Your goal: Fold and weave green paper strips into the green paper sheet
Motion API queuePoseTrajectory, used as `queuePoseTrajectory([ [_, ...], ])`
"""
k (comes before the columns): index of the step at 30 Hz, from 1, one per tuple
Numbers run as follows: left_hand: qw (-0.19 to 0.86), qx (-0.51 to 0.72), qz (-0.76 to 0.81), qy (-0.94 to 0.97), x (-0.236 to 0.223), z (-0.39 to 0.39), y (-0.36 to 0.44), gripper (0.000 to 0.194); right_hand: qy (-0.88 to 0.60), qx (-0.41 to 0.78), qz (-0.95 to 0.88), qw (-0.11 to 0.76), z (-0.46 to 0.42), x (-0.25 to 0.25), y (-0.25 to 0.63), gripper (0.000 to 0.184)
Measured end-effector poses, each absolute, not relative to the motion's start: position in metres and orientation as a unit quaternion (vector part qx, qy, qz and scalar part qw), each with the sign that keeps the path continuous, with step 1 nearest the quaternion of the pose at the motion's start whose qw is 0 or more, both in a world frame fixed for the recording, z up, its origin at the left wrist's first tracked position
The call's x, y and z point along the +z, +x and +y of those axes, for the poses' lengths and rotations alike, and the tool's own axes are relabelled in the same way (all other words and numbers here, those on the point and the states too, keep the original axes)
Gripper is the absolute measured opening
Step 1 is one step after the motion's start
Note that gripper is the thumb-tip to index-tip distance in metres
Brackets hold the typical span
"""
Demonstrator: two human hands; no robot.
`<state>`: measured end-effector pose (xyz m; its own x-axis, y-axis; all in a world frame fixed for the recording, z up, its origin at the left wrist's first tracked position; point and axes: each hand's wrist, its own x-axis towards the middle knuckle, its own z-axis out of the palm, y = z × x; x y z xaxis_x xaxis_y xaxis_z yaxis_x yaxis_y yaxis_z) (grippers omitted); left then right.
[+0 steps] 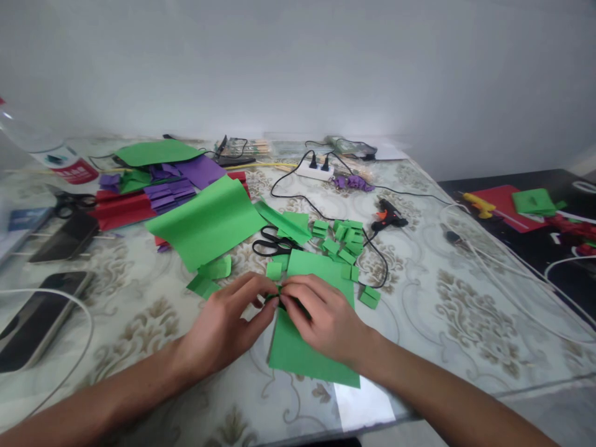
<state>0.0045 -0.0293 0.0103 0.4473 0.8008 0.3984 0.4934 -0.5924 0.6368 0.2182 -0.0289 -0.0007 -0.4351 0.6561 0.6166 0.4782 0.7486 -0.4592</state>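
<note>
My left hand (233, 310) and my right hand (321, 313) meet at the fingertips over the table. Between them they pinch a small green paper piece (279, 289), mostly hidden by the fingers. Under my right hand lies a flat green sheet (310, 357). Just beyond my fingers rests a small green paper square (274, 270), with black-handled scissors (272, 243) behind it. Several folded green pieces (347, 239) are scattered to the right of the scissors. A larger, curled green sheet (209, 220) lies to the left, with green scraps (212, 273) below it.
Purple folded paper (171, 194) and red paper (121, 211) are piled back left. Two phones (40, 320) and a bottle (60, 155) stand farther left. A black glue gun (388, 216), its cord and a power strip (315, 169) occupy the back right. A white cable (503, 267) crosses the right side.
</note>
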Motion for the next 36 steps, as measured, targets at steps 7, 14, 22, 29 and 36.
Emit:
queuePoseTrajectory([
  [7,0.202,0.334,0.392,0.833,0.0,-0.027,0.003,0.015,-0.37,0.267,-0.777,0.434,-0.037,-0.005,0.211,0.011],
  [14,0.177,0.323,0.377,0.85,0.006,-0.018,-0.005,0.014,-0.444,0.657,-0.489,0.362,-0.021,0.012,0.219,0.028],
  [22,0.192,0.35,0.332,0.855,0.016,-0.013,-0.01,0.015,-0.376,0.802,-0.35,0.303,-0.013,0.007,0.221,0.034],
  [29,0.212,0.345,0.332,0.852,0.017,-0.014,-0.009,0.017,-0.366,0.739,-0.451,0.34,-0.013,0.001,0.221,0.022],
  [36,0.249,0.35,0.386,0.817,0.023,-0.021,-0.006,0.009,-0.38,0.649,-0.528,0.395,-0.016,0.01,0.222,0.021],
])
